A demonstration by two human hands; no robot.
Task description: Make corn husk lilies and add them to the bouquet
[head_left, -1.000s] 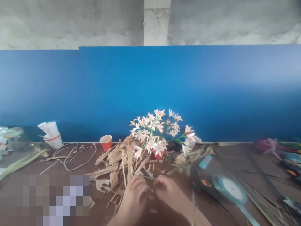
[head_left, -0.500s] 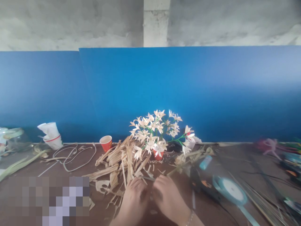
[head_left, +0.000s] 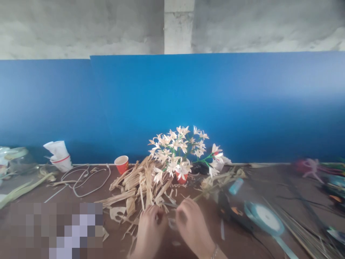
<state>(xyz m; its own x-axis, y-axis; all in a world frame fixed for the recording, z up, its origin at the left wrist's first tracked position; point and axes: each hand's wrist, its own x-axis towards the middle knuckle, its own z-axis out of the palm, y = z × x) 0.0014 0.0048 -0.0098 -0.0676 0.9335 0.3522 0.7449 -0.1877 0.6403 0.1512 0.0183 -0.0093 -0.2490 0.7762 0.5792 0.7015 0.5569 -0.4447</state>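
Note:
My left hand is low in the middle of the view, its fingers curled into a pinch. Facing it across a small gap, my right hand also has thumb and fingers closed together. Whatever either hand holds is hidden or too small to make out. Just beyond them are dry tan husk strips, heaped loosely on the brown table. Behind the hands stands a bunch of cream-white flowers on green stems, with a red cup beneath it.
To the left are a red paper cup, a white cord and stacked white cups. A pale blue ribbon roll lies on the right, near thin sticks. A blue panel backs the table.
My hands have drawn slightly apart, the left one shifting a little left, and their fingers show more curl. The flowers and other table items stay put.

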